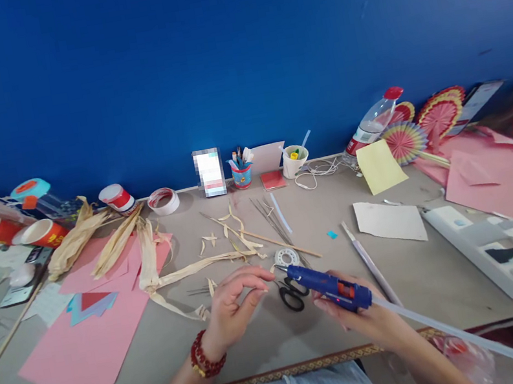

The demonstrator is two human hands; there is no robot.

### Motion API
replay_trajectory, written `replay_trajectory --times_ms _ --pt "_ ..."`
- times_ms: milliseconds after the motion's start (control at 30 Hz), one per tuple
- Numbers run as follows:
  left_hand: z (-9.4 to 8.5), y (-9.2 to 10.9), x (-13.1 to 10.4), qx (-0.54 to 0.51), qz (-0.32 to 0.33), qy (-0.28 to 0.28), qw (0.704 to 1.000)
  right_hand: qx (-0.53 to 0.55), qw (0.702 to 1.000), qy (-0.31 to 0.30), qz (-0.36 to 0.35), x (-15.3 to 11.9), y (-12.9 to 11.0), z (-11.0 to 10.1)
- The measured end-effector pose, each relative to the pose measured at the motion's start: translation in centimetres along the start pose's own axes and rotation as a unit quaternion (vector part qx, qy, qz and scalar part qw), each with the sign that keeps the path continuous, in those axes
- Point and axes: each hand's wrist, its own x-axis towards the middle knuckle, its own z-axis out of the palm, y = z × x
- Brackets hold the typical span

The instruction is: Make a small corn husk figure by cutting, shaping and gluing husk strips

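Note:
My right hand [348,301] is wrapped round a blue hot glue gun [329,286], its nozzle pointing left. A long translucent glue stick [457,332] runs out of the back of the gun. Just left of the nozzle is my left hand [238,300], thumb and fingers drawn together; whatever they pinch is too small to make out. Black-handled scissors [292,297] lie partly under the gun. Behind the nozzle sits a small white tape roll [286,257]. Strips of dried corn husk [205,266] and a thin wooden stick [279,240] lie beyond my left hand.
Pink paper [96,350] and husk bundles [78,241] cover the left side. A white power strip [488,255] and a pale purple pen-like cutter [369,261] lie at right. Along the blue wall stand a bottle [373,123], a white cup [295,162] and a phone [211,173].

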Motion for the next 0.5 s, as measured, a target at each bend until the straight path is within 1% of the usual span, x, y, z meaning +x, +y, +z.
replay_trajectory --times_ms 233,367,500 --pt "0.09 -0.19 -0.18 -0.005 -0.006 0.001 1.000 0.005 1.000 -0.017 -0.005 0.02 -0.10 -0.10" --pt "0.02 -0.18 -0.16 -0.009 -0.009 -0.002 1.000 0.004 1.000 -0.008 -0.004 -0.04 -0.10 -0.17" --pt "0.03 0.01 -0.09 -0.007 -0.009 0.003 1.000 -0.006 1.000 -0.021 0.002 -0.13 -0.34 -0.23"
